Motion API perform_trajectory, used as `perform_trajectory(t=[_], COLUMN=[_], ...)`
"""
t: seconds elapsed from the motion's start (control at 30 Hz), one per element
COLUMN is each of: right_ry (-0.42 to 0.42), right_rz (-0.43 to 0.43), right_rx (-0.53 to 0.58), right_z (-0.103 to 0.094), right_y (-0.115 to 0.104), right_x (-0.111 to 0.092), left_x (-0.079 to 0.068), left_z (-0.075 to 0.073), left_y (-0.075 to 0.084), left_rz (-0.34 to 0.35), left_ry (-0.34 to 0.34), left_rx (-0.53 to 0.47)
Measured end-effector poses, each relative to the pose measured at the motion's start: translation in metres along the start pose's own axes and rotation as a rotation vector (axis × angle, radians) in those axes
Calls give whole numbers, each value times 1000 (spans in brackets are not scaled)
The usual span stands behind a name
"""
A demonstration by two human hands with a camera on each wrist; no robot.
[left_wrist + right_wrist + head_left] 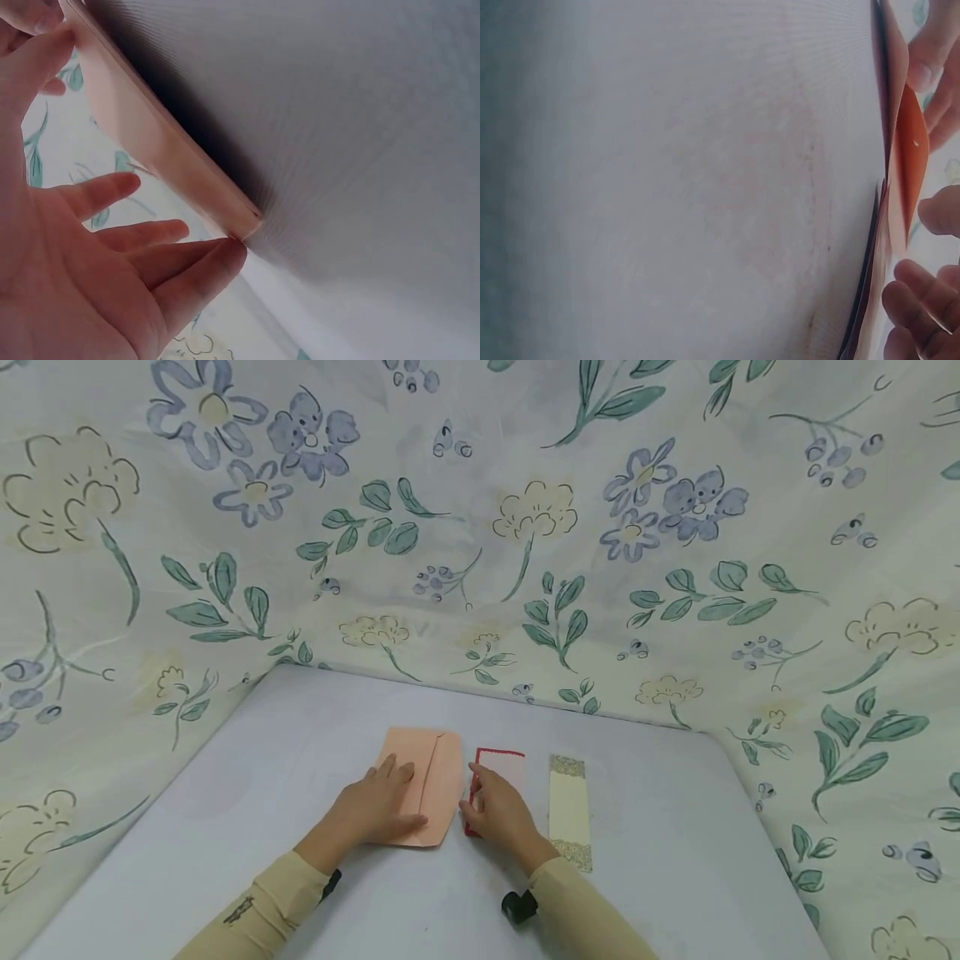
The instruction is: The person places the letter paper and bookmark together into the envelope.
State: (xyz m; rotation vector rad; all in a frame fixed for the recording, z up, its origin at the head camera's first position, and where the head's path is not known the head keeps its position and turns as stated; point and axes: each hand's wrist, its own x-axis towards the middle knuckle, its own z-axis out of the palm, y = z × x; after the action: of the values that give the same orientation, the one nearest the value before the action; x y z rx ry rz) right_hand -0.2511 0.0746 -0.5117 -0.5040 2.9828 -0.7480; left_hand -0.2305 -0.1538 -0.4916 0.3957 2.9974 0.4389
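Observation:
A peach envelope (444,789) lies on the white table, its seam side up. My left hand (375,806) rests across its left half with fingers spread, and the fingertips (232,251) meet the envelope's edge in the left wrist view. The right wrist view shows the envelope's mouth gaping, with an orange inside (911,142). To its right is a pale card with a red border (512,767), partly hidden by my right hand (498,810). That hand hovers over the card with loosely bent fingers, thumb toward the envelope's right edge, holding nothing.
A cream strip with glittery ends (570,810) lies to the right of the card. Dark wrist devices (519,907) sit under both sleeves. Floral cloth (465,560) rises behind and beside the white table (675,860).

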Motion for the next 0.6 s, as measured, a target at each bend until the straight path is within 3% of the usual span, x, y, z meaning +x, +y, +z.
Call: perform_trajectory(t=[0.6], right_ry=[4], right_rz=[-7], right_rx=[2], right_z=[5], right_y=[2], right_x=[3], left_x=[-3], left_z=[-2], left_y=[1], left_rz=[3], left_ry=[-16], left_rx=[-60])
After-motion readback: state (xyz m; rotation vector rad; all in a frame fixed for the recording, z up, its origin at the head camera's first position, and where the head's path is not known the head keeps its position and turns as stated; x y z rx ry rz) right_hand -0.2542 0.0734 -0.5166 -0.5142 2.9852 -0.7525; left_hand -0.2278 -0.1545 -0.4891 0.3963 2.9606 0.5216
